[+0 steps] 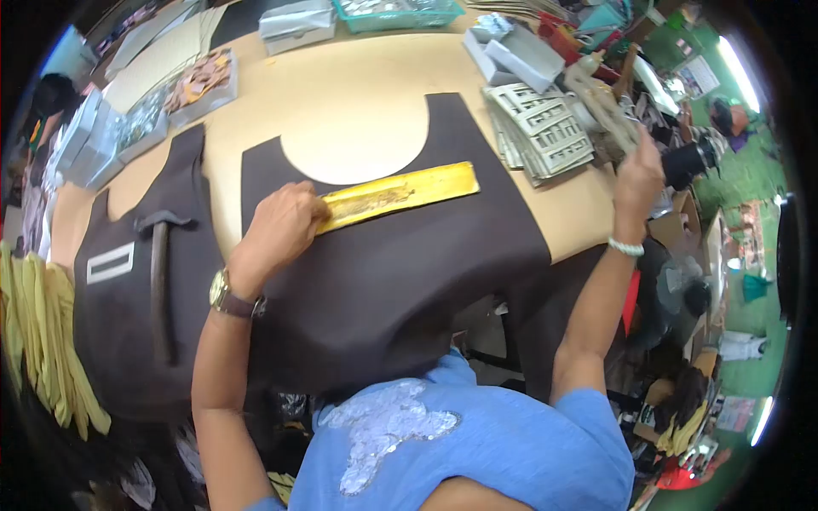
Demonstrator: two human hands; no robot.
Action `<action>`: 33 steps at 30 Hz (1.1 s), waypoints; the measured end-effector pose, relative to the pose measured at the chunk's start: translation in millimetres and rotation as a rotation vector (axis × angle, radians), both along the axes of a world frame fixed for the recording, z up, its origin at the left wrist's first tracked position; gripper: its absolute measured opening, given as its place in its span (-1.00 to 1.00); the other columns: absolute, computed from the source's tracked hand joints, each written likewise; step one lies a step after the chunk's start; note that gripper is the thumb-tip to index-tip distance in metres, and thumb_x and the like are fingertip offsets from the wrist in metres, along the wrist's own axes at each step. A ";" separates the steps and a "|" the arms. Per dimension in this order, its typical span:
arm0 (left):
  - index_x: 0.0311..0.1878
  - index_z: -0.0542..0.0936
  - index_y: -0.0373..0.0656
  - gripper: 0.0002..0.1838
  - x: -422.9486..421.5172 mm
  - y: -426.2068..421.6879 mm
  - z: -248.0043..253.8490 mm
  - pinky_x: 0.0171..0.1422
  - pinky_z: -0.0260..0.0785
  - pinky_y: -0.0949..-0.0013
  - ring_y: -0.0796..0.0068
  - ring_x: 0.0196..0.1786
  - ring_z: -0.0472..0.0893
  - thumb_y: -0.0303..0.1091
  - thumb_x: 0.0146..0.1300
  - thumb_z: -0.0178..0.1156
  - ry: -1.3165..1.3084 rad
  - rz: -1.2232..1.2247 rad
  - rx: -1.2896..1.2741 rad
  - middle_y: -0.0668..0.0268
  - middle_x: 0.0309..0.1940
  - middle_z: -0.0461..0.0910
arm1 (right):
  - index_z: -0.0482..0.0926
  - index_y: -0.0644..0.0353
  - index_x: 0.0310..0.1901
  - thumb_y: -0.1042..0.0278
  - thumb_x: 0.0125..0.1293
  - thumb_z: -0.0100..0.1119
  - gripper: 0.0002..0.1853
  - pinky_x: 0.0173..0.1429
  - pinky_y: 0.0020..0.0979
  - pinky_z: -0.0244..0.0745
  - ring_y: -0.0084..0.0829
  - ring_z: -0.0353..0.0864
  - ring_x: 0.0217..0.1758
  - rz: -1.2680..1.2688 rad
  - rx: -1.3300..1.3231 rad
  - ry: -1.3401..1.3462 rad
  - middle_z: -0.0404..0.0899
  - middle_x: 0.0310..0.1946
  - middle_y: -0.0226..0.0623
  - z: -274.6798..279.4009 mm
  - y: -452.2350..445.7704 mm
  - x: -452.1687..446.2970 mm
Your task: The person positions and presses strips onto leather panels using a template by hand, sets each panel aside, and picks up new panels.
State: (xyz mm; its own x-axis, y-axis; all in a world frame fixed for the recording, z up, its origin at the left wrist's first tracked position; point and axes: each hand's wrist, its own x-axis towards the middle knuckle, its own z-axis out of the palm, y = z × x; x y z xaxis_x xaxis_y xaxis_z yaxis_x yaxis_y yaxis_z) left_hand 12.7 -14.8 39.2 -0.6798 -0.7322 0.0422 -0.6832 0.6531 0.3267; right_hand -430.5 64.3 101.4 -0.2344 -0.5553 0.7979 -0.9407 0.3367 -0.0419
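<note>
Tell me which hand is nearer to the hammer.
Left. The left hand is at the left end of the yellow strip, a little to the right of the hammer; the right hand is much farther right, beyond the pale slotted cards.

We see a long, flat yellow strip, scuffed and stained brown along its middle, lying aslant, its right end nearer the surface's far edge. Beneath it we have a smooth dark brown sheet, its deep rounded cut-out and two flanking tabs towards that far edge, its lower part drooping in folds over the near edge.
</note>
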 end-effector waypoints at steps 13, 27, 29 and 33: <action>-0.26 0.67 -0.23 -0.83 8.3 -3.5 -3.3 -0.13 0.37 0.24 0.24 -0.29 0.53 -0.40 0.14 0.16 0.143 0.051 0.141 0.19 -0.44 0.52 | 0.53 0.31 0.05 0.48 0.27 0.14 -0.69 -0.22 -0.62 0.35 -0.70 0.51 -0.32 0.784 0.331 -1.462 0.61 -0.33 -0.38 -59.2 12.7 181.0; -0.14 0.62 -0.20 -0.64 22.2 -17.6 -11.4 -0.13 0.42 0.32 0.33 -0.26 0.53 -0.33 -0.08 0.34 0.228 0.003 0.389 0.24 -0.36 0.52 | 0.29 0.41 0.21 0.55 0.23 0.14 -0.50 -0.44 -0.70 0.30 -0.78 0.41 -0.48 0.633 0.483 -1.448 0.55 -0.50 -0.46 -93.1 4.2 188.5; -0.14 0.60 -0.19 -0.59 21.7 -16.5 -11.0 -0.11 0.42 0.31 0.33 -0.25 0.53 -0.31 -0.13 0.39 0.226 -0.019 0.359 0.25 -0.35 0.51 | 0.29 0.41 0.21 0.55 0.23 0.14 -0.50 -0.44 -0.70 0.30 -0.78 0.40 -0.49 0.623 0.485 -1.441 0.54 -0.51 -0.46 -92.5 4.0 189.5; -0.14 0.57 -0.17 -0.51 19.0 -14.2 -13.9 -0.08 0.42 0.30 0.32 -0.22 0.52 -0.26 -0.21 0.46 0.202 -0.004 0.326 0.28 -0.33 0.50 | 0.29 0.41 0.21 0.55 0.22 0.14 -0.50 -0.44 -0.71 0.30 -0.78 0.41 -0.48 0.605 0.493 -1.423 0.55 -0.50 -0.45 -89.8 3.5 191.5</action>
State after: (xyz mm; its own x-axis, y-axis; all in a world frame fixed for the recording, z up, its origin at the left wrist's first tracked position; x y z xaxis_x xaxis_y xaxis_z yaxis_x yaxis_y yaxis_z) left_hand 31.7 -29.0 25.3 -0.6845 -0.7266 -0.0589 -0.5814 0.4954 0.6454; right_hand -239.0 67.8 11.6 -0.2517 -0.9582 -0.1361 -0.2299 0.1958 -0.9533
